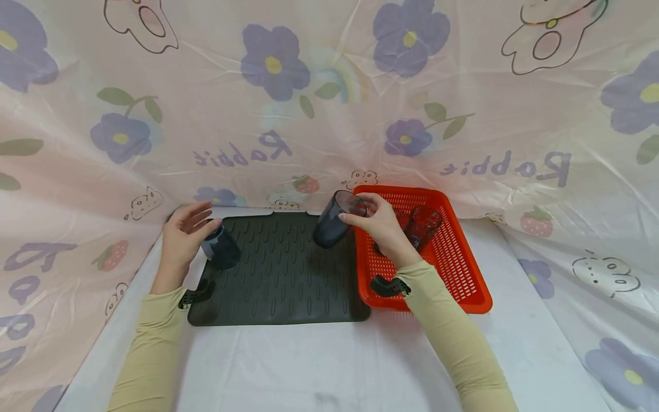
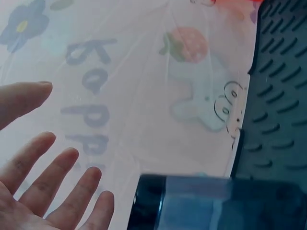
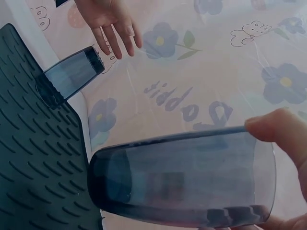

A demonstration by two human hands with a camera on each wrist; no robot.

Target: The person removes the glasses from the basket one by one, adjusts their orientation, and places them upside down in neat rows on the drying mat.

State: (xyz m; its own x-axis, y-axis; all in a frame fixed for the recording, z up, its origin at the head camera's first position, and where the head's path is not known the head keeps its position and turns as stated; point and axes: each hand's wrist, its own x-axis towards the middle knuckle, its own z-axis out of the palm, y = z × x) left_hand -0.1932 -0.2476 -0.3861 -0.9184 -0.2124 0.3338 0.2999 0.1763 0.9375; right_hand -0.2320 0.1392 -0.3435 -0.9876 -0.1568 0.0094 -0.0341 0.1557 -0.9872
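Note:
A dark blue tinted drinking glass (image 1: 221,249) stands on the left part of the dark drying mat (image 1: 288,297), its thick base uppermost. Beside it, my left hand (image 1: 185,232) has its fingers spread and holds nothing; the left wrist view shows a gap between the fingers and the glass (image 2: 220,203). Over the mat's right side, my right hand (image 1: 381,223) pinches a second tinted glass (image 1: 332,220) near its rim. That glass (image 3: 177,177) is tilted, its thick base pointing down toward the mat.
A red perforated basket (image 1: 465,269) sits against the mat's right edge with a tinted glass (image 1: 426,226) leaning inside it; my right forearm passes over it. Behind mat and basket rises a patterned cloth (image 1: 329,131). White cloth (image 1: 268,366) covers the table.

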